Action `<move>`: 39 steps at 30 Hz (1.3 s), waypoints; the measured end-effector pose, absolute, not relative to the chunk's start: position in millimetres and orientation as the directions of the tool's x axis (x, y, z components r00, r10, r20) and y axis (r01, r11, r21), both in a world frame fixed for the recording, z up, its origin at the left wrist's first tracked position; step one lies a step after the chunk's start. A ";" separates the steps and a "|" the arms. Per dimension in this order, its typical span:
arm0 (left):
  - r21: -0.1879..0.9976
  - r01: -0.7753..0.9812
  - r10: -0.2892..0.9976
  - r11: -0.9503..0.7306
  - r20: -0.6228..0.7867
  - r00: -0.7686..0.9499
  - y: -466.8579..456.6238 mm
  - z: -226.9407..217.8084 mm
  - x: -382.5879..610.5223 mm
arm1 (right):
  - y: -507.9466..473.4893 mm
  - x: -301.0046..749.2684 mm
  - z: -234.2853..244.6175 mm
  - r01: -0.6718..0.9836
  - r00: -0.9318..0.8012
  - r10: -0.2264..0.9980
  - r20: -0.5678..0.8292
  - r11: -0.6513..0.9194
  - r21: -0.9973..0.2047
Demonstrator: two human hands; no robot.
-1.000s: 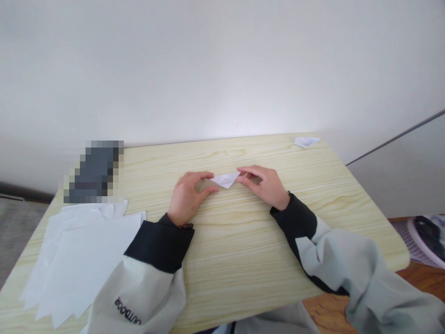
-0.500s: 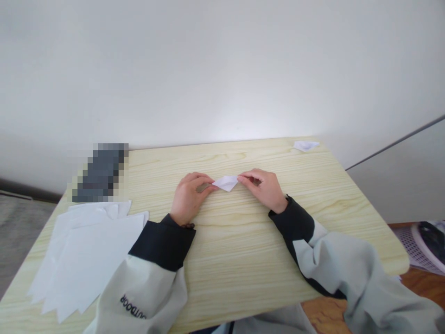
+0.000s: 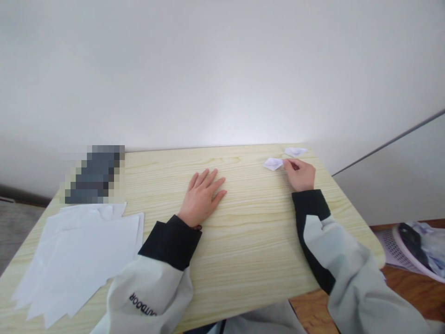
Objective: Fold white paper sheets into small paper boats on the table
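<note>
Between the fingertips of my right hand (image 3: pixel 299 175) is the right tip of a small folded paper boat (image 3: pixel 273 163), white and pointed at its ends. The hand is closed in a pinch near the back right of the table. Just behind it lies a second white folded paper boat (image 3: pixel 295 151), close to the table's back edge. My left hand (image 3: pixel 200 197) rests palm down on the wood, fingers spread, holding nothing.
White paper sheets (image 3: pixel 83 260) lie in an uneven stack on the left of the wooden table (image 3: pixel 243 260). Behind them is a dark pixelated object (image 3: pixel 93 174). A wall (image 3: pixel 215 74) borders the back edge. A pale purple basket (image 3: pixel 392 246) holding items stands on the floor at right.
My left hand has let go of the folded paper boat and spread flat on the table. My right hand has carried that boat right and back, near the other one.
</note>
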State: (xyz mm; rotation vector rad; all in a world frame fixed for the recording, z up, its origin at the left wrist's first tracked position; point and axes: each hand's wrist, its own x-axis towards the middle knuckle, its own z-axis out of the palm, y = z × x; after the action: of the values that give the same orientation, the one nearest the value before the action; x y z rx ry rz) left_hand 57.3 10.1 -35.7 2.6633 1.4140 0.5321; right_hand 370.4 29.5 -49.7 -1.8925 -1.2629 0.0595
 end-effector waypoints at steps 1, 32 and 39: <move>0.220 0.793 0.818 -0.568 0.253 0.516 10.2 -35.9 56.9 | 28.8 381.5 -50.7 0.742 0.521 0.757 0.395 -0.173 -0.648; 0.213 0.824 0.846 -0.525 0.234 0.478 4.1 -34.0 59.9 | 15.4 310.9 -51.8 0.847 0.143 0.814 0.564 0.193 -0.495; 0.102 0.927 0.930 -0.361 0.109 0.350 -33.1 -18.7 57.6 | 2.6 238.7 -45.4 0.798 -0.113 0.876 0.470 0.362 -0.483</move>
State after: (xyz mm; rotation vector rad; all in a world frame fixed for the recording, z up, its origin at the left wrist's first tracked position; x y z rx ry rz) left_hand 57.6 -33.1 -18.7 2.5630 1.7629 0.2313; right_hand 238.7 2.6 -45.4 -1.4515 -1.9204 0.1411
